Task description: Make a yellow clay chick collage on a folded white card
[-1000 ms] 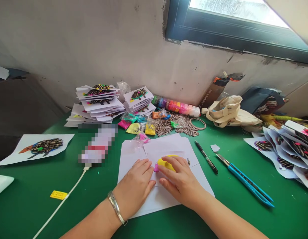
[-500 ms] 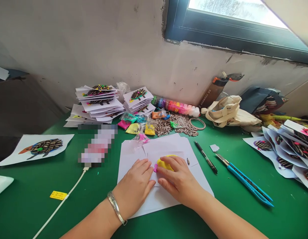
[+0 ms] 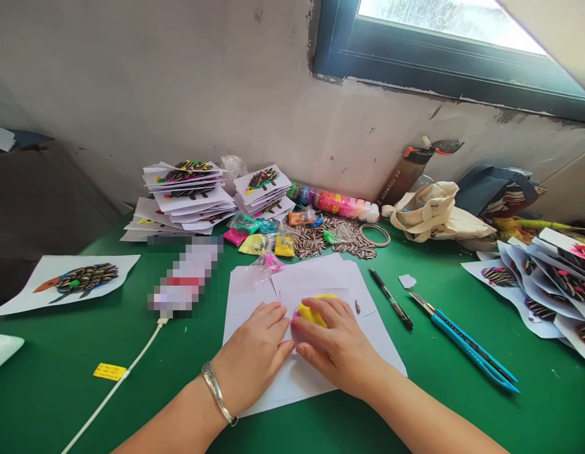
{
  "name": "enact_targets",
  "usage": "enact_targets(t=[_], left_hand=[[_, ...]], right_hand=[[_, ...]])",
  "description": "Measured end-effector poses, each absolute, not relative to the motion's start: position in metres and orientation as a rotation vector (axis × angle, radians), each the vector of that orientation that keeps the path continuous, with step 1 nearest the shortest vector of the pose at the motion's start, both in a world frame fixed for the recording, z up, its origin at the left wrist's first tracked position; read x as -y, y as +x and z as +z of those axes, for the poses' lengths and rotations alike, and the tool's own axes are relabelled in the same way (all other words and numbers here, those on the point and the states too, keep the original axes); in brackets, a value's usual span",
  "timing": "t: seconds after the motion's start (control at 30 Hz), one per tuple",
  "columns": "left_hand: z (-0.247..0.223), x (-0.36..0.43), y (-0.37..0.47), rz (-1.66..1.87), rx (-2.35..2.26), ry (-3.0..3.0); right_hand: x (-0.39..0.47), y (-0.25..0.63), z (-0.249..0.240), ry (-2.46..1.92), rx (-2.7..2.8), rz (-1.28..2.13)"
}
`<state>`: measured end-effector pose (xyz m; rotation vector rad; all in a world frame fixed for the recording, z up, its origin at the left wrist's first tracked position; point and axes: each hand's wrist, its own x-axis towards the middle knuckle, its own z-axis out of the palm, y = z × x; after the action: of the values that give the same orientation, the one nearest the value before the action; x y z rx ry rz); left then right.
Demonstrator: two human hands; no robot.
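Observation:
On the stack of white paper lies a flattened patch of yellow clay, partly covered by my right hand. That hand's fingers are spread over it, and a fingertip presses on a small bit of pink clay at the patch's left edge. My left hand, with a silver bangle at the wrist, rests flat on the paper to the left, fingers stretched out and holding nothing. A single sunflower seed sits on the paper right of the yellow clay.
Behind the paper are bagged coloured clay, a heap of sunflower seeds and a tape ring. A pen and blue utility knife lie to the right. Finished seed pictures are stacked behind; a cable runs left.
My right hand has shifted slightly left and down, its fingertip now covering more of the pink clay. My left hand has barely moved.

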<state>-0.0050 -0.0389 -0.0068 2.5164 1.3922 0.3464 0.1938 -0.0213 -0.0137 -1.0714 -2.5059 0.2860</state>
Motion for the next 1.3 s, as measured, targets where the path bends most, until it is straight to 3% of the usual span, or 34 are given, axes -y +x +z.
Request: enact_targets(t=[1.3], left_hand=[[-0.0094,0.0371,-0.0088,0.553,-1.36,2.496]], right_hand=[[0.0204,0.1947,-0.01,-0.987,2.494,0.3]])
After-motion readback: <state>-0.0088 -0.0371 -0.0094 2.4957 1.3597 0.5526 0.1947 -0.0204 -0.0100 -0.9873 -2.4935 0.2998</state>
